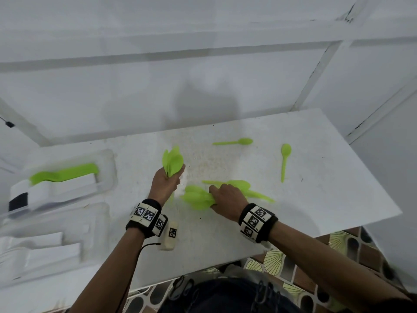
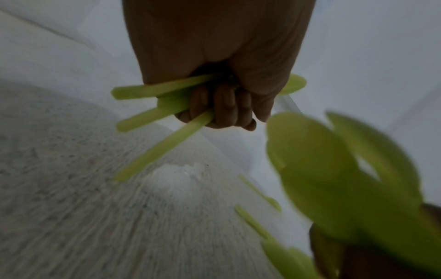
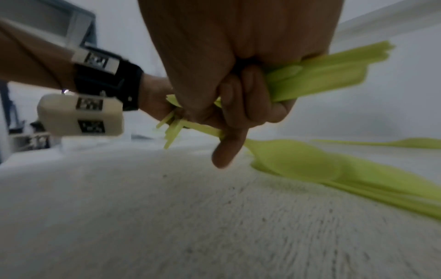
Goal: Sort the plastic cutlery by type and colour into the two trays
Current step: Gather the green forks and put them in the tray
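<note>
The left hand [image 1: 165, 184] holds a bunch of green spoons [image 1: 173, 161] tight by the handles. The bowls fan out above the fist. In the left wrist view the fingers [image 2: 224, 105] curl round the handles, which stick out to the side.

The right hand [image 1: 226, 198] grips a second bunch [image 1: 198, 197] low on the table [image 1: 316, 199]. Its fingers [image 3: 243, 94] wrap round the handles, and the bowls point toward the left hand. More green spoons [image 1: 239, 185] lie on the table, partly under this hand.

Two single spoons lie apart on the far side of the table. One [image 1: 234, 142] lies sideways and one [image 1: 284, 160] points toward the person.

At the left are two clear trays. The far tray [image 1: 108, 159] has green cutlery [image 1: 65, 173] in one slot; it is too blurry to tell the type. The near tray [image 1: 99, 213] has white pieces [image 1: 54, 249] in it.
</note>
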